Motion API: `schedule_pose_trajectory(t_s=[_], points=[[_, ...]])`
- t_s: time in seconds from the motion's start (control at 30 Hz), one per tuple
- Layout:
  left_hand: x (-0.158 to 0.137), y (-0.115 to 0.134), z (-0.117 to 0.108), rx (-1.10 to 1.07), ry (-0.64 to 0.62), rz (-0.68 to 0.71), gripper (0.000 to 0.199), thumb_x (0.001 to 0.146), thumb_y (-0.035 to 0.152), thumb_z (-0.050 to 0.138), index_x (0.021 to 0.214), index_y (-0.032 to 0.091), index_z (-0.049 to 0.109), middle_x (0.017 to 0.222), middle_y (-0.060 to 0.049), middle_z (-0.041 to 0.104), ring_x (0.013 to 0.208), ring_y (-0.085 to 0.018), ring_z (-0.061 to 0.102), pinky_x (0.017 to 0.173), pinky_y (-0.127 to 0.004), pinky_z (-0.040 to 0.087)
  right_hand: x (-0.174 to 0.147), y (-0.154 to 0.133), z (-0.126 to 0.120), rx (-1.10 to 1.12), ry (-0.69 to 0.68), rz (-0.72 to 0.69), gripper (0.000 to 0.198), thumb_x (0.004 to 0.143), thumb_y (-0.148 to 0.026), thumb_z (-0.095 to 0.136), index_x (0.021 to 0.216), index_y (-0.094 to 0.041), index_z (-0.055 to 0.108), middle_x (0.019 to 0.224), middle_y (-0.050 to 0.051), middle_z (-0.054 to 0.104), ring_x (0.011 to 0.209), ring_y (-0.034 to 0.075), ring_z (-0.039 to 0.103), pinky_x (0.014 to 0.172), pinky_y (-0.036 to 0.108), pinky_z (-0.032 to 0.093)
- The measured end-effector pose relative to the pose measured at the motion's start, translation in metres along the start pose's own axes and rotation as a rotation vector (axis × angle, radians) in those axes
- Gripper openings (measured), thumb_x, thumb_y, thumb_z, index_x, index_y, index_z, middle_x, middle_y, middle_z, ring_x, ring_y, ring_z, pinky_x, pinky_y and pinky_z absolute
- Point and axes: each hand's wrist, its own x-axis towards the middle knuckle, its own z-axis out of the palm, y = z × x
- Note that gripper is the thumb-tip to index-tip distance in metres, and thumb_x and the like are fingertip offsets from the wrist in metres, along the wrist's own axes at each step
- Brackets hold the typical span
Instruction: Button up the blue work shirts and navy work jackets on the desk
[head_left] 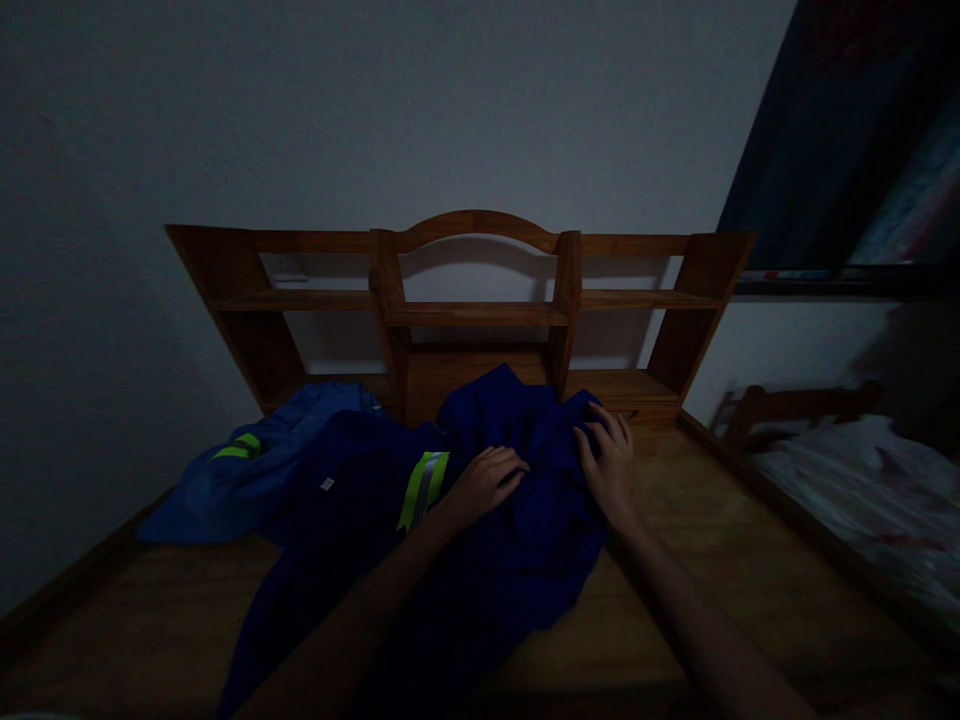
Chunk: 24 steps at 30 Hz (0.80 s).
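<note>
Dim light; pale wall [465, 120] behind wooden shelf unit [476, 314]; dark window [832, 150].

- Rests left fingers [511, 466] on dark blue garment [517, 560], with lime-and-silver band [424, 490] just left of them.
- Lays right fingers [598, 433], spread and bent, on a raised fold of the same garment.
- Shows lighter blue garment [217, 495] farther left of the fingers.
- Has desk [682, 500] below and right of the fingers.
- Includes wooden shelf unit [480, 314] beyond the fingers, crumpled white plastic [862, 475] well right.
</note>
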Motion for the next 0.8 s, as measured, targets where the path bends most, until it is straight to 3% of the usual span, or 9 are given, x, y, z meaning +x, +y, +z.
schedule_pose_trajectory(t_s=[0.17, 0.37, 0.63, 0.8], points=[[0.0, 0.001, 0.001, 0.012, -0.057, 0.043, 0.033, 0.09, 0.021, 0.043, 0.121, 0.028, 0.05, 0.102, -0.002, 0.062, 0.1, -0.015, 0.056, 0.093, -0.033, 0.04, -0.005, 0.011, 0.008, -0.001, -0.017, 0.034, 0.019, 0.088, -0.03, 0.046, 0.094, -0.019, 0.06, 0.124, 0.011, 0.051, 0.117, 0.023, 0.044, 0.101, 0.048, 0.03], [0.001, -0.001, 0.001, 0.005, -0.097, 0.085, 0.025, 0.089, 0.024, 0.045, 0.112, 0.024, 0.056, 0.099, -0.003, 0.062, 0.098, -0.016, 0.057, 0.088, -0.03, 0.043, -0.007, 0.012, 0.008, 0.012, -0.04, 0.074, 0.021, 0.087, -0.03, 0.047, 0.097, -0.019, 0.061, 0.118, 0.011, 0.053, 0.111, 0.024, 0.047, 0.097, 0.045, 0.035], [-0.001, 0.003, 0.007, -0.029, 0.033, -0.028, 0.023, 0.088, 0.02, 0.046, 0.106, 0.02, 0.058, 0.092, -0.004, 0.062, 0.09, -0.016, 0.059, 0.082, -0.03, 0.047, -0.004, 0.006, 0.006, 0.076, -0.018, 0.082, 0.021, 0.086, -0.03, 0.048, 0.098, -0.02, 0.061, 0.116, 0.011, 0.053, 0.11, 0.025, 0.048, 0.096, 0.045, 0.037], [0.002, 0.0, 0.014, -0.095, 0.181, -0.183, 0.02, 0.086, 0.019, 0.048, 0.101, 0.022, 0.061, 0.093, -0.003, 0.062, 0.089, -0.016, 0.06, 0.082, -0.03, 0.048, -0.001, -0.001, 0.001, 0.127, -0.017, 0.086, 0.018, 0.086, -0.029, 0.048, 0.096, -0.02, 0.061, 0.115, 0.011, 0.053, 0.111, 0.024, 0.049, 0.097, 0.043, 0.038]])
